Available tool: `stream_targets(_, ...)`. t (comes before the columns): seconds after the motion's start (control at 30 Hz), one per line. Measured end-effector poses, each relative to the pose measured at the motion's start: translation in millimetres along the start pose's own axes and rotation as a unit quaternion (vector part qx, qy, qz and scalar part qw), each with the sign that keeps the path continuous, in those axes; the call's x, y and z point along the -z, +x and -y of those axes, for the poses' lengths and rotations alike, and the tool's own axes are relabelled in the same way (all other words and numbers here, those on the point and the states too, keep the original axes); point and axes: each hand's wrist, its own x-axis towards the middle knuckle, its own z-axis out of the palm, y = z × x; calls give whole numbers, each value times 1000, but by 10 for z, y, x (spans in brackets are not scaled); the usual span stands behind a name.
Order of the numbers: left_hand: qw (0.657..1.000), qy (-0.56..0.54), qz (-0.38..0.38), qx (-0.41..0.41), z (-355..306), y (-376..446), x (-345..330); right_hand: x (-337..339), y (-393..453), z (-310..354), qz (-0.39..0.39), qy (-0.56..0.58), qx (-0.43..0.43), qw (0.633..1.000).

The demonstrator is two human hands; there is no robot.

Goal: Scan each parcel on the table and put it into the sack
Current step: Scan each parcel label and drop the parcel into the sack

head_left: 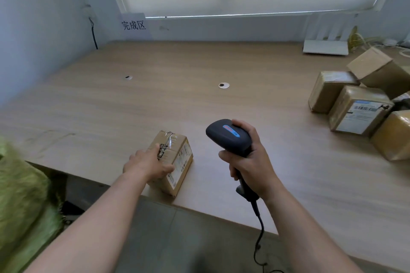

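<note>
A small taped cardboard parcel [177, 159] stands near the front edge of the wooden table [155, 104], its label on the right side face. My left hand [147, 164] grips its left end, fingers over the top and thumb on the near side. To the right of the parcel, my right hand [248, 159] holds a black barcode scanner [228, 134] by the handle, its head raised above the table and pointing left. Its cable hangs off the table's front edge. The green sack [20, 201] hangs at the lower left, beside the table.
Several brown parcels [359, 111] are piled at the right edge of the table. A white router [325, 46] and yellow cables stand at the back right. A paper sign [134, 25] is taped to the back wall. Two round cable holes dot the tabletop.
</note>
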Motion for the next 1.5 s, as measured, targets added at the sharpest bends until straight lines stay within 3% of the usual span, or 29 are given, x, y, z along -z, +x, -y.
stream_targets(0.23, 1000, 6, -4, -18, 435, 239, 104, -578, 89, -28, -10, -14, 10, 1000)
stream_targets(0.43, 994, 21, 44, -93, 723, 450, 164, -1169, 74, -88, -42, -23, 19, 999)
stream_targets(0.6, 984, -132, 57, -102, 1072, 515, 207, -1514, -28, -159, -76, -18, 17, 997)
stream_targets(0.67, 962, -248, 62, -91, 1244, 518, 172, -1589, -78, -157, -82, -20, 10, 996)
stream_targets(0.77, 895, -426, 91, -97, 1437, 509, 105, -1649, -136, -130, -72, -32, -1, 997)
stream_targets(0.9, 828, -545, 103, -89, 1487, 376, 114, -1653, -216, -82, -44, -45, -6, 998)
stream_targets(1.0, 798, -587, 105, -83, 1442, 312, 89, -1644, -255, -26, -42, -43, -2, 998)
stream_targets(1.27, 765, -625, 76, -136, 1226, 230, 118, -1613, -244, 81, -11, 18, 14, 1000)
stream_targets(1.5, 778, -605, 41, -162, 1104, 215, 139, -1567, -246, 82, 1, 69, 4, 998)
